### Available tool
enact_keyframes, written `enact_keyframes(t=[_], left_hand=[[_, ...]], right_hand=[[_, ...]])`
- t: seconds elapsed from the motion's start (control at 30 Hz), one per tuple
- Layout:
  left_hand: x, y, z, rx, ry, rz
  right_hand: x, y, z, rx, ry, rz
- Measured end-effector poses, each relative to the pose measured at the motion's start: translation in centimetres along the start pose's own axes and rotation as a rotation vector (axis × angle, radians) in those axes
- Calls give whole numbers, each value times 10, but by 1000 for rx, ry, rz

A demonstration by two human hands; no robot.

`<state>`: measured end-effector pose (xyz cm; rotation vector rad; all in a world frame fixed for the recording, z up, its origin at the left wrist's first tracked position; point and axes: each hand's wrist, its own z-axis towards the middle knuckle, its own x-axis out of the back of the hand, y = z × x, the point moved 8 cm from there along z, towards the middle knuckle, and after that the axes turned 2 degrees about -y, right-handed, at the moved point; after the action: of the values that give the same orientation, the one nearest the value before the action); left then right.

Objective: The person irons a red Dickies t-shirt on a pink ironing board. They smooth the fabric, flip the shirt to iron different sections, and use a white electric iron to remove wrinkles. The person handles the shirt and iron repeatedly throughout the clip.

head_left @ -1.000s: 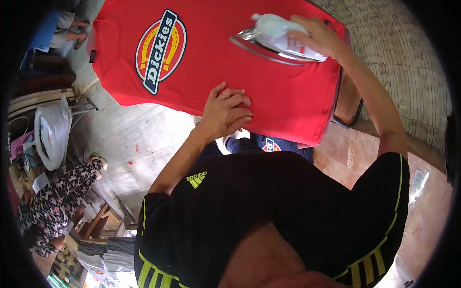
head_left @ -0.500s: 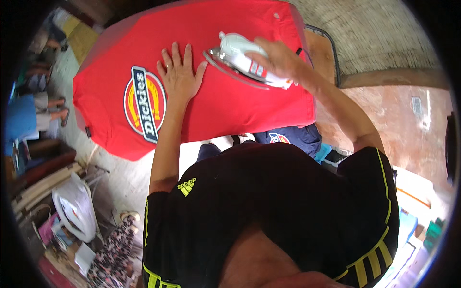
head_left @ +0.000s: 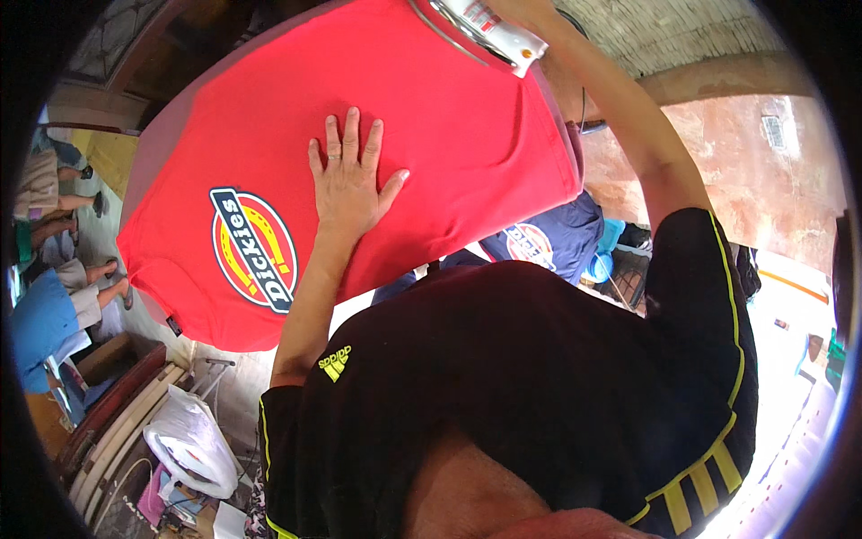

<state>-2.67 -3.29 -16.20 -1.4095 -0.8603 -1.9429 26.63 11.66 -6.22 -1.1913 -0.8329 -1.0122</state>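
Note:
A red shirt [head_left: 431, 135] lies spread over a padded board, whose mauve cover [head_left: 166, 130] shows along the far left edge. On its left part is a round printed emblem [head_left: 254, 250] with a yellow horseshoe and a dark banner. My left hand [head_left: 348, 184] rests flat on the cloth right of the emblem, fingers apart, a ring on one finger. At the far right end, my right hand [head_left: 528, 13] is wrapped round the handle of a white clothes iron [head_left: 494, 34]. The iron's front and part of that hand are cut off by the picture's upper edge.
A navy garment [head_left: 548, 232] with a similar emblem hangs or lies below the board's right end. Far left, people's legs [head_left: 99, 292] show beside a blue cloth [head_left: 45, 319]. A white plastic bag [head_left: 191, 442] sits among clutter at lower left. A reddish wall [head_left: 718, 153] stands right.
My right hand has carried the iron away from me toward the shirt's far right end, the arm stretching out. My left hand stays flat on the cloth. The whole view has turned somewhat.

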Motion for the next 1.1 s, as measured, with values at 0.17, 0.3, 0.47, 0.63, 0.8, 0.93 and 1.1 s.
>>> enact_keyframes(t=[0.17, 0.3, 0.47, 0.63, 0.8, 0.93, 1.1], left_hand=[[-3, 12, -2, -30, -21, 11], [-2, 11, -5, -14, -28, 17], [-2, 28, -19, -25, -30, 70], [-2, 52, -57, 9, -86, 0], [15, 53, -73, 44, 152, -162], [13, 46, -64, -11, 260, -222], [14, 51, -56, -76, 266, -274]], right_hand=[[-21, -12, -25, -108, -73, -73], [-13, -41, -87, 198, -136, 81], [-4, -7, -84, 286, -45, -85], [-14, -10, -84, 223, -8, -1], [-33, -91, -127, 298, -354, 196], [-52, -140, -99, 516, -284, 173], [-63, -210, -50, 572, -317, 114]])
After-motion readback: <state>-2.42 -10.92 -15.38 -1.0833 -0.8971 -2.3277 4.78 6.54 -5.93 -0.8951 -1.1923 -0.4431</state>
